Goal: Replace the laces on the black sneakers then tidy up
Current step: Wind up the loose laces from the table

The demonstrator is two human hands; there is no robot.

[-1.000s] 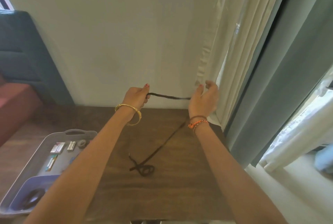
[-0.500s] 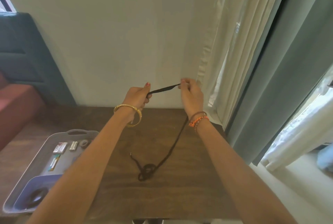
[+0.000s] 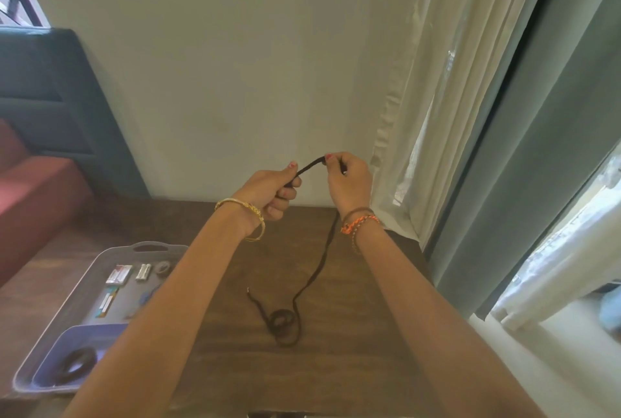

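Both hands are up over the far edge of the wooden table [image 3: 235, 367] now, and they are closing in on each other. A second ago a long level stretch of the dark lace [image 3: 319, 269] was pulled taut between them; that span is much shorter now, just a short piece slanting up from left to right. The left hand [image 3: 268, 192] is gripping the lace in a fist, fingers curled round it, thumb laid on top with its painted nail showing. The right hand [image 3: 349, 182] is pinching the lace between thumb and fingertips, the other fingers folded into the palm; it is sitting closer to the left hand than before and clear of the cream curtain [image 3: 437, 98] it was almost brushing. From the right hand the lace is dropping past the wrist with the orange bracelet [image 3: 358, 224], running down to the table and ending in a small tangle of loops near the middle, with one loose end poking out to the left. That pile is lying roughly where it was. The gold bangle [image 3: 250, 216] is sitting on the left wrist. Off to the left, the grey tray [image 3: 148, 248] is sitting on the table with its small packets and a dark coil in the near section.
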